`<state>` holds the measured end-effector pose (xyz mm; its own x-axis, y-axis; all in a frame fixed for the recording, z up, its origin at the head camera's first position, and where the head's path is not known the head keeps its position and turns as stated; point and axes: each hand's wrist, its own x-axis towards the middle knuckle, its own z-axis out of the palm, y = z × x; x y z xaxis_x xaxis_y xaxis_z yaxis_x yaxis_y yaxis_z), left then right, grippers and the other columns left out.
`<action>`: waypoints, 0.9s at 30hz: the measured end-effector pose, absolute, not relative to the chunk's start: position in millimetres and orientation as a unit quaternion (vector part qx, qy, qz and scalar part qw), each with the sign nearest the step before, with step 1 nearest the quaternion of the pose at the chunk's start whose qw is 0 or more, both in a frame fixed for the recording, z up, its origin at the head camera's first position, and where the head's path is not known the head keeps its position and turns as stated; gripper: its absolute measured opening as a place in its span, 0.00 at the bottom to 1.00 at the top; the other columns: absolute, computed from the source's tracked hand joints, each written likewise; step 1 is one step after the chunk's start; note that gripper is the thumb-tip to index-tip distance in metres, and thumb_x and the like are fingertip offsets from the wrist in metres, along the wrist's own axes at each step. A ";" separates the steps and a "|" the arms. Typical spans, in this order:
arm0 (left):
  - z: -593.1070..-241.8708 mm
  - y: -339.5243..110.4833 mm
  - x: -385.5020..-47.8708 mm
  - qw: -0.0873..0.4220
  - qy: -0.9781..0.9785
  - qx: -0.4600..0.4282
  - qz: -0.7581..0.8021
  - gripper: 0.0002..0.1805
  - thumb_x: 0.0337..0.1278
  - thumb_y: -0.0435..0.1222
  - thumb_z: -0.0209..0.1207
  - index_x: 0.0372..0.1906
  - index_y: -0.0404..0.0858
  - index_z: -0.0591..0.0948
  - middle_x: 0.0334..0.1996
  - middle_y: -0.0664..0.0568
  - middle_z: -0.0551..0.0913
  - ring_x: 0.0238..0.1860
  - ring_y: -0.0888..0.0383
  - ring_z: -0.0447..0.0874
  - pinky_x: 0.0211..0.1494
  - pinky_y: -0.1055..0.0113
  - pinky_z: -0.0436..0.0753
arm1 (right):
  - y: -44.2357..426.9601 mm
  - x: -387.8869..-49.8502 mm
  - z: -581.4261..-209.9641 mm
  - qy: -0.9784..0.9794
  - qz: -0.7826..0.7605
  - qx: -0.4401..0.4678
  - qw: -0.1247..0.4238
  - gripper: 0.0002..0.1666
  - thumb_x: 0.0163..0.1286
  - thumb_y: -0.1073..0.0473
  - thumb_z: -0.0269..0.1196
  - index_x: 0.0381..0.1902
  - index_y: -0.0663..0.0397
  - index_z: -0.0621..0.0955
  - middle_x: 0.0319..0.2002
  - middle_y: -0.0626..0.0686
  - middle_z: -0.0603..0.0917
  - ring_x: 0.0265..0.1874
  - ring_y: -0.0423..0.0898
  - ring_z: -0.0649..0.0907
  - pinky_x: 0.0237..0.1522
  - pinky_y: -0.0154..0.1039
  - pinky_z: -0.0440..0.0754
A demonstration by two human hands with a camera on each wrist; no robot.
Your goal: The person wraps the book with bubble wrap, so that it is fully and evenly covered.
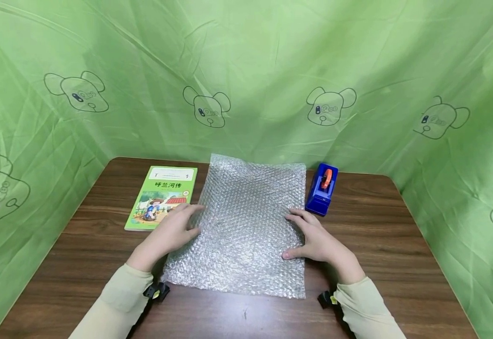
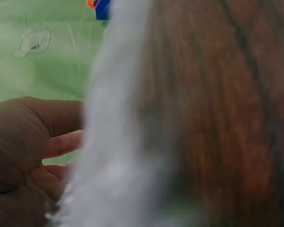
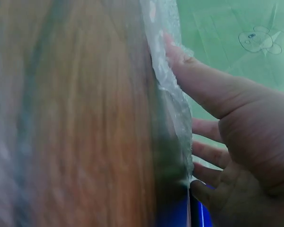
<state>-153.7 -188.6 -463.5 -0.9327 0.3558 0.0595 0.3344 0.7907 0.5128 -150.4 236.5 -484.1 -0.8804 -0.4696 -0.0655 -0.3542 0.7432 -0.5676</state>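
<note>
In head view, see bubble wrap [image 1: 250, 263] lying flat mid-tabletop [image 1: 382, 226], with book [image 1: 170, 185] at ten o'clock, unwrapped, and tape dispenser [image 1: 317, 202] at two, untouched – apparently just at setup. Find left hand [image 1: 174, 228] at nine o'clock and right hand [image 1: 316, 238] at three – grip relaxed, nothing pinched. From left wrist, see blurred wrap hiding fingertips; from right, thumb [image 3: 203, 82] at wrap's edge.

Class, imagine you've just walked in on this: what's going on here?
A person has their left hand and right hand at opposite side edges of a spread-out piece of bubble wrap. A green-covered book lies unwrapped to the left, partly hidden by the left hand. A blue tape dispenser sits on the right, in neither hand.
</note>
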 end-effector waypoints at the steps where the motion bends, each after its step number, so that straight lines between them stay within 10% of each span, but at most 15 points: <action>1: -463.1 -189.6 -154.0 0.017 0.947 0.182 0.264 0.34 0.62 0.31 0.75 0.73 0.30 0.79 0.63 0.34 0.83 0.46 0.47 0.85 0.57 0.41 0.86 | 235.0 -149.6 -484.2 0.930 -0.276 -0.222 0.100 0.65 0.54 0.34 0.85 0.82 0.55 0.71 0.84 0.61 0.63 0.83 0.69 0.59 0.78 0.74 0.63; 6: -462.3 -194.8 -155.2 0.008 0.950 0.184 0.253 0.36 0.59 0.35 0.77 0.73 0.31 0.79 0.65 0.29 0.81 0.64 0.30 0.82 0.66 0.32 0.81 | 225.9 -145.5 -483.4 0.938 -0.252 -0.219 0.088 0.66 0.53 0.30 0.85 0.80 0.58 0.73 0.82 0.63 0.66 0.81 0.69 0.62 0.77 0.73 0.65; 27: -451.8 -179.7 -142.9 0.033 0.937 0.255 0.237 0.43 0.60 0.44 0.78 0.74 0.27 0.76 0.70 0.30 0.78 0.70 0.31 0.78 0.74 0.34 0.76 | 213.0 -140.7 -479.1 0.946 -0.243 -0.209 0.044 0.61 0.51 0.34 0.87 0.75 0.63 0.79 0.71 0.65 0.75 0.70 0.67 0.71 0.71 0.68 0.74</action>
<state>-142.9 -179.7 -451.8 -0.8673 0.4943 0.0591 0.4629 0.7571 0.4611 -140.7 213.0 -479.1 -0.9085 -0.4175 0.0191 -0.3749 0.7940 -0.4785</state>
